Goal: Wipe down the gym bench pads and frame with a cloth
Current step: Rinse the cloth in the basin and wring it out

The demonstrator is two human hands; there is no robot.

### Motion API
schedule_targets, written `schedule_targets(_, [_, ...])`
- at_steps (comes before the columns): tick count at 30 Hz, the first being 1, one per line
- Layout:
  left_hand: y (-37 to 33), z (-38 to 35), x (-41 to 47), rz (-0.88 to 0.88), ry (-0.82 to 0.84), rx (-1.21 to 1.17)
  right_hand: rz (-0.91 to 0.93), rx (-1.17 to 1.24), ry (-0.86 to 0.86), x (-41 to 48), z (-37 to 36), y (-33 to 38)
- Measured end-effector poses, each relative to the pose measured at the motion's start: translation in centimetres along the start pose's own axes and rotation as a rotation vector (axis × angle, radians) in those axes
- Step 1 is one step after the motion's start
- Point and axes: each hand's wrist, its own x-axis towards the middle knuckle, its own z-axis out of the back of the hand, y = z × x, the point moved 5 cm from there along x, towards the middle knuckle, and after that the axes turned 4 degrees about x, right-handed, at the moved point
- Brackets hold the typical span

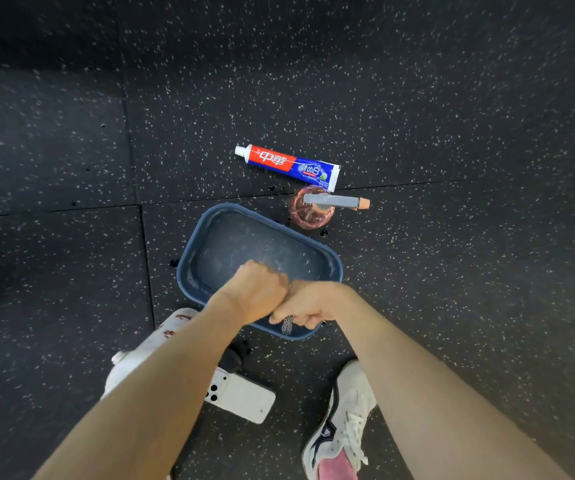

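Grey cloth (287, 325) is gripped in both fists, left hand (256, 296) & right hand (308, 306), over blue basin (244, 237). Should be twisted hard w/ drips kept inside; bench not in view.

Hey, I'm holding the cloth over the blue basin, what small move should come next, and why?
Probably twist the cloth over the blue basin to wring it: the left hand and right hand both grip it above its near rim.
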Motion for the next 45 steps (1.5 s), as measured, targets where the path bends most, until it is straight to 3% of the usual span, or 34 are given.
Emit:
schedule_targets(4, [1.3, -0.5, 0.4, 0.286, 0.139, -0.302, 0.23, -0.259, -0.551, -0.6, 1.1, 0.3])
schedule_targets(11, [2.1, -3.4, -0.4, 0.452, 0.57, -1.282, 0.533, -0.705, -1.065, -2.2, -1.4, -0.2])
schedule_targets(14, [1.4, -4.0, -1.2, 0.379, 0.778, -1.478, 0.614, -0.748, -1.104, -1.6, -1.7, -0.5])
schedule_targets(17, [0.2, -3.0, -1.6, 0.163, 0.935, -1.669, 0.663, -0.742, -1.118, -1.7, -1.4, -0.4])
schedule_targets(21, [-0.9, -1.4, -2.0, -0.06, 1.018, -1.728, 0.827, -0.71, -1.213, -2.6, -0.6, 0.0])
schedule_targets(25, [-1.0, -0.7, -2.7, -0.129, 1.016, -1.778, 0.809, -0.8, -1.183, -3.8, 0.7, 1.1])
schedule_targets(28, [-0.6, -0.9, -3.0, -0.059, 0.992, -1.736, 0.712, -0.975, -0.963, -3.9, 0.5, 2.0])
schedule_targets(30, [0.0, -1.1, -2.3, 0.053, 0.9, -1.585, 0.512, -1.04, -0.787, -3.8, 0.8, 2.2])
schedule_targets(34, [1.9, 0.0, 0.1, 0.231, 0.461, -1.01, 0.334, -0.93, -0.784, -3.2, 2.0, 2.5])
schedule_targets(36, [2.5, 1.0, 0.6, 0.256, 0.267, -0.814, 0.314, -0.836, -0.787, -3.0, 2.4, 2.7])
schedule_targets(39, [2.7, 1.9, 0.2, 0.269, 0.125, -0.564, 0.324, -0.638, -0.733, -2.1, 2.5, 2.3])
schedule_targets(42, [2.1, 1.5, 0.4, 0.193, 0.051, -0.242, 0.338, -0.368, -0.7, -1.4, 2.3, 1.2])
schedule_targets(45, [1.5, 0.7, 0.5, 0.101, 0.016, -0.066, 0.345, -0.13, -0.582, -0.2, 1.6, 0.5])
